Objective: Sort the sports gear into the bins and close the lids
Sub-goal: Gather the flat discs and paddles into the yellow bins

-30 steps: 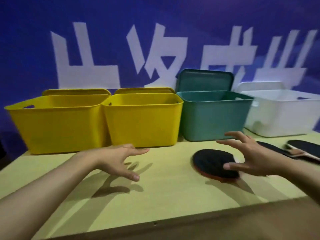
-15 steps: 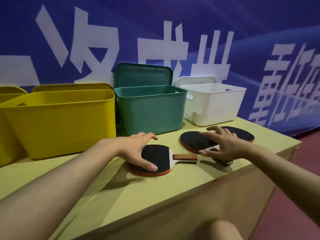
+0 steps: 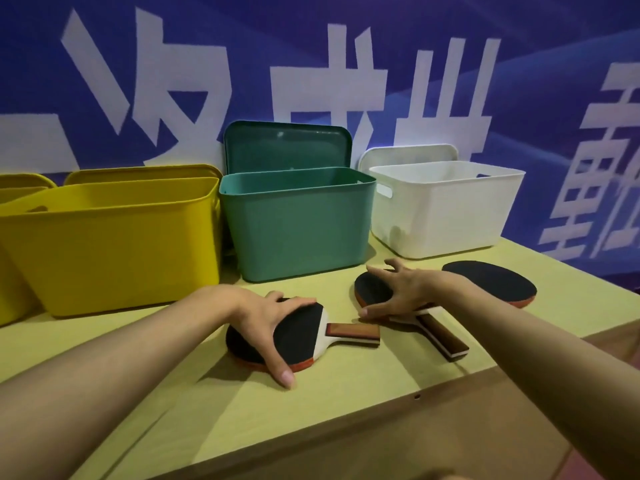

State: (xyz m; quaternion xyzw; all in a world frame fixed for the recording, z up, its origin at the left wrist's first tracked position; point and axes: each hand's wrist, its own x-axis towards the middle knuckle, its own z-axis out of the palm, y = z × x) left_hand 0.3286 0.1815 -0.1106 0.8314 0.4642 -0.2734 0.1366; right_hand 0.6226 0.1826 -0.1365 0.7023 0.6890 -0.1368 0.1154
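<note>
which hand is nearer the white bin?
Right. The right hand rests on a paddle just in front of the white bin; the left hand is farther left, before the green bin.

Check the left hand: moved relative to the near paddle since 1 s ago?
Yes. The left hand was hovering over bare table left of the near paddle; it has gone right and now spans that paddle's blade, in front of the green bin.

Black paddles (red-edged); yellow, green, white bins.
</note>
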